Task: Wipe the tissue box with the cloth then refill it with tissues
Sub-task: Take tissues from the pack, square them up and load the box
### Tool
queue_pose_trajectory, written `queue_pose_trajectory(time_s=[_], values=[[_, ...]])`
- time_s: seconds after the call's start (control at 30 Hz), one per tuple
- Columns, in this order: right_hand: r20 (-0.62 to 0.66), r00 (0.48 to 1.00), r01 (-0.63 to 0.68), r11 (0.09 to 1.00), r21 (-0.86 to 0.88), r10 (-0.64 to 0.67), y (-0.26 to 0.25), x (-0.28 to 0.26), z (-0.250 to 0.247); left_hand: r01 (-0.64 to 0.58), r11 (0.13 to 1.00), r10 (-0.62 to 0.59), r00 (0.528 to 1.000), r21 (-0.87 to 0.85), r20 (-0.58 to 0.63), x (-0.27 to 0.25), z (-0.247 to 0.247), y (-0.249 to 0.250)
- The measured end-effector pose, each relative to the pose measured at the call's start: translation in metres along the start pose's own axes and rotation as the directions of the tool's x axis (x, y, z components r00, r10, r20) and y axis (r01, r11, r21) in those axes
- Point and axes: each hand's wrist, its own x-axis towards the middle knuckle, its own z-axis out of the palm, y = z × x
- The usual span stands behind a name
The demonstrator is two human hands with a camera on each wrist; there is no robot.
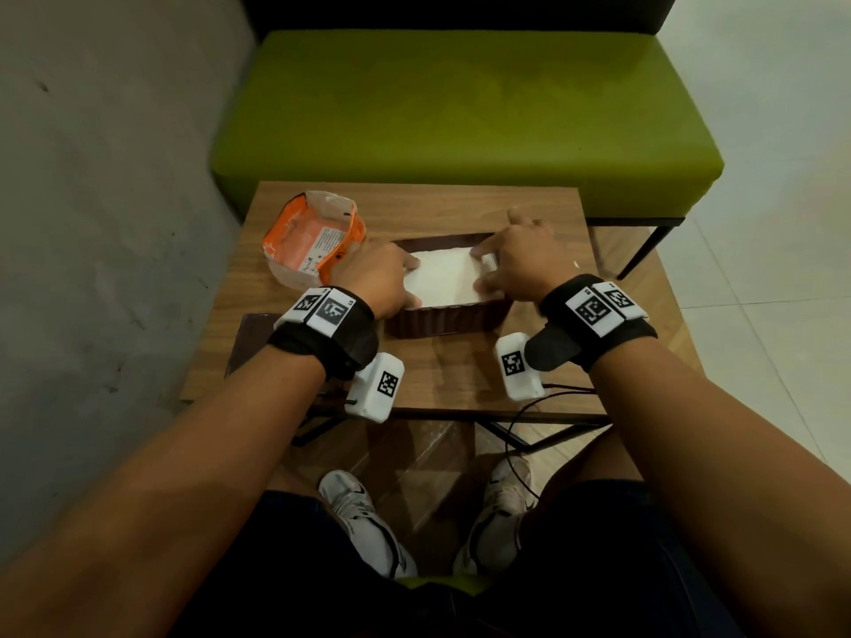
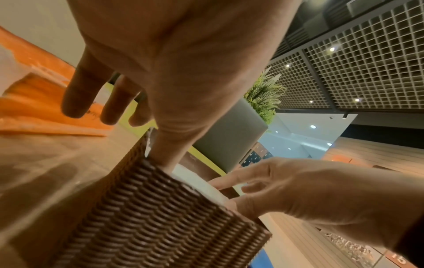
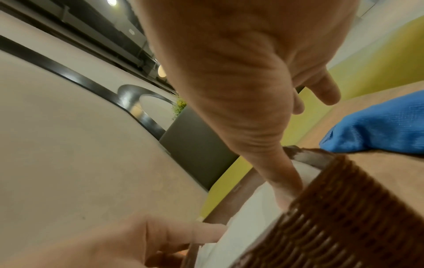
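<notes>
A brown woven tissue box (image 1: 442,322) stands open in the middle of the small wooden table (image 1: 460,375). A white stack of tissues (image 1: 444,280) lies inside it, level with the rim. My left hand (image 1: 391,278) presses on the stack's left end, thumb pushed down between tissues (image 2: 195,183) and box wall (image 2: 160,217), fingers straight. My right hand (image 1: 515,264) presses on the right end, with its thumb inside the box (image 3: 344,217) beside the tissues (image 3: 241,226). The blue cloth (image 3: 378,127) lies on the table right of the box, hidden behind my right hand in the head view.
An opened orange tissue wrapper (image 1: 313,237) sits left of the box. A dark flat panel (image 1: 251,343), perhaps the lid, lies at the table's front left under my left wrist. A green bench (image 1: 460,117) stands behind the table and a grey wall (image 1: 115,223) runs along the left.
</notes>
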Motion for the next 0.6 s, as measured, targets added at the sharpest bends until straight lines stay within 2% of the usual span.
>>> queue_pose_trajectory(time_s=[0.1, 0.3, 0.43, 0.53, 0.6], values=[[0.031, 1.0, 0.0, 1.0, -0.014, 0.001, -0.004, 0.003, 0.009, 0.009, 1.0, -0.01, 1.0, 0.02, 0.029, 0.002, 0.003, 0.005], [0.001, 0.997, -0.078, 0.997, -0.015, 0.078, -0.002, 0.015, 0.027, 0.032, 0.999, -0.031, 0.994, -0.007, 0.101, 0.019, 0.006, 0.003], [-0.002, 0.996, -0.086, 0.996, 0.005, 0.086, -0.003, 0.021, 0.031, 0.048, 0.998, -0.041, 0.991, -0.05, 0.128, 0.025, 0.005, 0.002], [0.03, 0.998, -0.049, 0.999, 0.009, 0.049, 0.001, 0.02, 0.027, 0.03, 0.994, -0.019, 0.994, -0.101, 0.106, 0.021, 0.001, -0.004], [0.0, 1.0, -0.02, 1.0, 0.019, 0.02, 0.007, 0.019, 0.026, 0.058, 0.985, -0.051, 0.998, -0.161, 0.042, 0.017, -0.002, -0.009]])
